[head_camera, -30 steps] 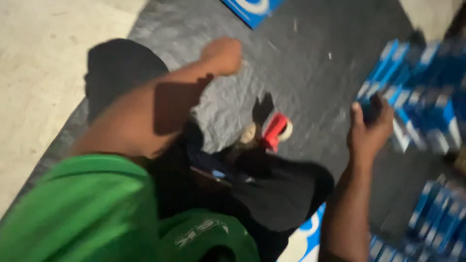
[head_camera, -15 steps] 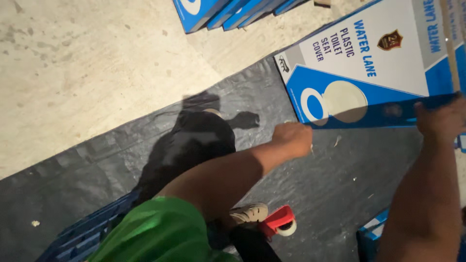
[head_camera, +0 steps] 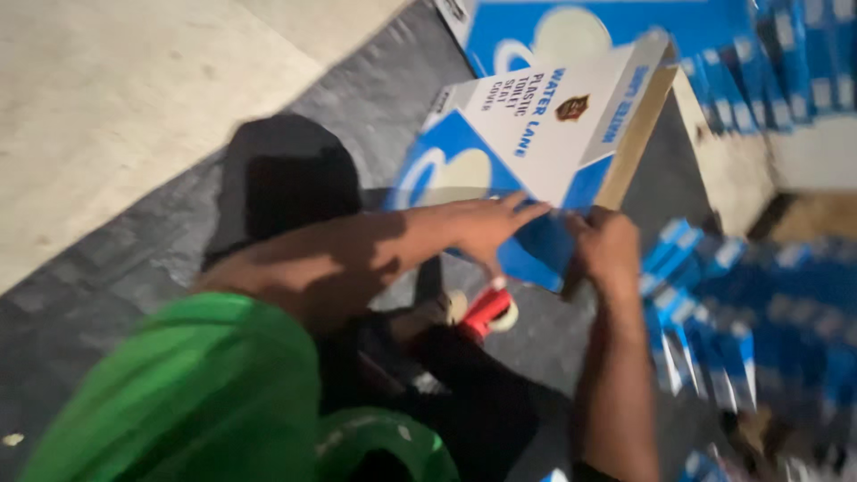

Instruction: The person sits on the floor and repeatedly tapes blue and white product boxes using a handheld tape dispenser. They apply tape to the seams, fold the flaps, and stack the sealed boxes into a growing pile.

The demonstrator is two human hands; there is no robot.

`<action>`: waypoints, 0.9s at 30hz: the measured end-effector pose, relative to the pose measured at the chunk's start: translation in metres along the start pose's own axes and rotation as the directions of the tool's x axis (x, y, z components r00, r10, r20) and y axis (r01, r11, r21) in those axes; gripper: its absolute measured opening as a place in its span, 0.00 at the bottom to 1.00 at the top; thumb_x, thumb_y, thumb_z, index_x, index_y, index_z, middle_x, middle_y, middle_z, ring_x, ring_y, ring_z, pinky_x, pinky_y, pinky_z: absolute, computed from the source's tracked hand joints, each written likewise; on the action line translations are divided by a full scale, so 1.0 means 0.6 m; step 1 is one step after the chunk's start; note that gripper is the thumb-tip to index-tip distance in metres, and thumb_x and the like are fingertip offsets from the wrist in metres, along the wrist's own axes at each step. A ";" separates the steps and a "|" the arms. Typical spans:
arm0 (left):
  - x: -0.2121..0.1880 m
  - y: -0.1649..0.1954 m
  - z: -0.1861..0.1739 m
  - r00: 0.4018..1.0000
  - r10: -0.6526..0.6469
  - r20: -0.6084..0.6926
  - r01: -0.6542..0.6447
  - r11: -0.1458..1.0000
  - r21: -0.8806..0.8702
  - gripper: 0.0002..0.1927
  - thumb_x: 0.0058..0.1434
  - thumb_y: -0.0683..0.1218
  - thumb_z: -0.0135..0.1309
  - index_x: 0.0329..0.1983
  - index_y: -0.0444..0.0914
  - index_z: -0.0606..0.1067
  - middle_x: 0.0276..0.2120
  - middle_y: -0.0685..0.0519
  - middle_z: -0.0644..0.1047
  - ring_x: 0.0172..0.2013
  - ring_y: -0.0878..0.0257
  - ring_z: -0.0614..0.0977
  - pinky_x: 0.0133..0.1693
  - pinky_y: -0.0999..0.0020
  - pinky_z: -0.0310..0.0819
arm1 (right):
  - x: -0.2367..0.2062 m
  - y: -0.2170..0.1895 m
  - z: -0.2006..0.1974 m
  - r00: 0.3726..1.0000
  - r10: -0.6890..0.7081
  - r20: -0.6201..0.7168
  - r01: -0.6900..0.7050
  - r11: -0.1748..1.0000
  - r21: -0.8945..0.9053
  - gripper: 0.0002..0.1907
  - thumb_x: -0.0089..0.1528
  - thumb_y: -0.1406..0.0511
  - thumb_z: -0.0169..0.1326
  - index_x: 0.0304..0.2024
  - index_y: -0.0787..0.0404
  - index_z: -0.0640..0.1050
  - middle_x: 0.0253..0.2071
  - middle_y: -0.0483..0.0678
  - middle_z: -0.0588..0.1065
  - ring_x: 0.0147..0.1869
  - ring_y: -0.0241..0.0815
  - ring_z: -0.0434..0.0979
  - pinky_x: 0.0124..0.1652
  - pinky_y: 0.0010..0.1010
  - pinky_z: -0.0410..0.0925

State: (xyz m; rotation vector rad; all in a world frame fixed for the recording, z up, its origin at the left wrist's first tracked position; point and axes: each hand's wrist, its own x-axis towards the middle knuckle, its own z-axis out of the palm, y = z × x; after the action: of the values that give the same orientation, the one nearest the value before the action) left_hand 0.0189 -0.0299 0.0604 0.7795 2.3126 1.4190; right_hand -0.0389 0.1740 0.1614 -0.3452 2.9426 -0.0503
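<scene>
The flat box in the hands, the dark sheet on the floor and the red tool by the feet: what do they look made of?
Box: printed cardboard, blue and white outside, a plain brown inner face showing at its open edge; both the left hand and right hand grip it.
Sheet: probably plastic tarpaulin, dark grey, creased, slightly shiny.
Red tool: likely plastic, smooth; too blurred to be sure.

A flat blue-and-white cardboard carton (head_camera: 527,143) with a brown inner flap tilts between the left hand (head_camera: 486,228) and right hand (head_camera: 607,250), both gripping its lower edge. A second carton (head_camera: 616,22) lies beyond it. Blurred blue-and-white folded cartons (head_camera: 759,312) pile right of the right hand.
</scene>
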 end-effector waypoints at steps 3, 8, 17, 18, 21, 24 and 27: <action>-0.062 0.063 0.075 1.000 0.016 -0.018 -0.013 0.983 0.181 0.72 0.37 0.63 0.77 0.76 0.43 0.43 0.72 0.32 0.48 0.62 0.25 0.64 0.57 0.36 0.62 | -0.097 -0.019 0.012 0.941 0.299 0.162 -0.339 0.858 0.386 0.15 0.64 0.61 0.55 0.38 0.68 0.82 0.27 0.59 0.80 0.30 0.51 0.81 0.32 0.40 0.72; -0.122 0.081 0.097 0.964 0.161 -0.213 -0.092 0.949 0.302 0.55 0.48 0.59 0.71 0.73 0.39 0.56 0.66 0.39 0.58 0.60 0.33 0.69 0.57 0.37 0.63 | -0.158 -0.031 0.056 0.898 0.331 0.289 -0.412 0.403 0.817 0.19 0.67 0.61 0.53 0.48 0.75 0.76 0.32 0.57 0.75 0.30 0.50 0.78 0.30 0.38 0.73; -0.158 0.047 -0.001 0.680 0.057 -0.731 -0.078 0.997 0.005 0.41 0.46 0.45 0.67 0.65 0.39 0.66 0.61 0.46 0.71 0.60 0.45 0.74 0.57 0.50 0.69 | -0.070 -0.046 -0.056 0.824 -0.368 -0.431 0.437 0.897 0.070 0.40 0.54 0.61 0.67 0.66 0.66 0.67 0.67 0.70 0.62 0.66 0.69 0.67 0.57 0.51 0.66; -0.156 0.040 -0.014 0.670 0.064 -0.740 -0.110 0.994 -0.013 0.39 0.47 0.44 0.67 0.63 0.40 0.67 0.60 0.47 0.71 0.61 0.45 0.74 0.58 0.52 0.70 | -0.047 -0.052 -0.057 0.778 -0.463 -0.425 0.506 0.862 -0.014 0.46 0.48 0.61 0.69 0.66 0.66 0.66 0.69 0.73 0.57 0.66 0.73 0.63 0.58 0.53 0.64; -0.148 0.028 -0.040 0.674 0.116 -0.730 -0.209 0.977 -0.037 0.36 0.48 0.42 0.65 0.62 0.40 0.69 0.60 0.46 0.72 0.61 0.45 0.75 0.59 0.55 0.70 | 0.012 -0.055 -0.044 0.723 -0.562 -0.402 0.451 0.825 -0.342 0.36 0.48 0.64 0.71 0.58 0.66 0.75 0.62 0.72 0.66 0.61 0.73 0.68 0.57 0.56 0.65; -0.131 0.017 -0.069 0.694 0.190 -0.694 -0.302 0.952 -0.041 0.34 0.48 0.42 0.64 0.61 0.41 0.69 0.59 0.46 0.74 0.61 0.45 0.76 0.60 0.56 0.72 | 0.045 -0.030 -0.041 0.852 -0.405 -0.332 0.360 0.913 -0.192 0.14 0.59 0.72 0.62 0.47 0.60 0.77 0.55 0.55 0.76 0.57 0.62 0.74 0.53 0.52 0.66; -0.112 -0.002 -0.103 0.704 0.257 -0.663 -0.353 0.935 -0.013 0.35 0.49 0.43 0.64 0.62 0.41 0.69 0.58 0.46 0.76 0.60 0.45 0.77 0.60 0.54 0.71 | 0.019 0.010 -0.046 0.758 -0.573 -0.311 0.425 0.796 -0.431 0.05 0.60 0.71 0.60 0.35 0.58 0.75 0.41 0.51 0.75 0.50 0.58 0.75 0.50 0.51 0.65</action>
State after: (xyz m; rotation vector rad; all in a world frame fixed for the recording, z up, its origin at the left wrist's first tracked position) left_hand 0.0397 -0.1147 0.0868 0.7279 2.6004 2.2903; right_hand -0.0564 0.1776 0.1865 -1.3516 3.1639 0.3596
